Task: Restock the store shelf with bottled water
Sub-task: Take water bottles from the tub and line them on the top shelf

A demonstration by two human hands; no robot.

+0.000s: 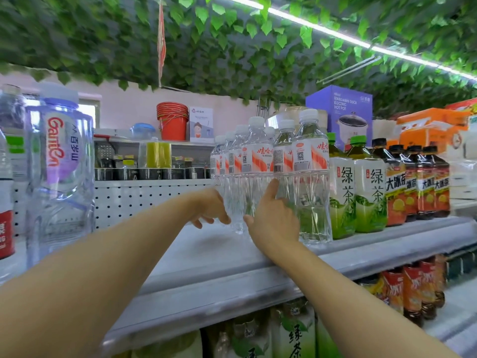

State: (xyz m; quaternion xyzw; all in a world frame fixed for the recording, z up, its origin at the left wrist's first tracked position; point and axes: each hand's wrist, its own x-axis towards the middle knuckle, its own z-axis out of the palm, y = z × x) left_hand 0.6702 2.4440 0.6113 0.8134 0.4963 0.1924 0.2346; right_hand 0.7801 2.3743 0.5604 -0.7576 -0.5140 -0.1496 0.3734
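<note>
Tidying rows of bottled water on a store shelf.
Both hands reach the clear, ribbed plastic water bottles standing on the smooth grey shelf. Left hand hangs loosely curled, grasping nothing; right hand touches a bottle with straightened fingers. Next, likely nudging bottles into line.

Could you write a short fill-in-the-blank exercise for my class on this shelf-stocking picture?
1. The water bottles have caps coloured ____.
2. Right of the water stand green tea bottles with caps coloured ____.
3. On the high shelf at the back sits a stack of buckets coloured ____.
4. The right hand touches a bottle with its ____ finger raised.

Missing words: white; green; red; index
</note>
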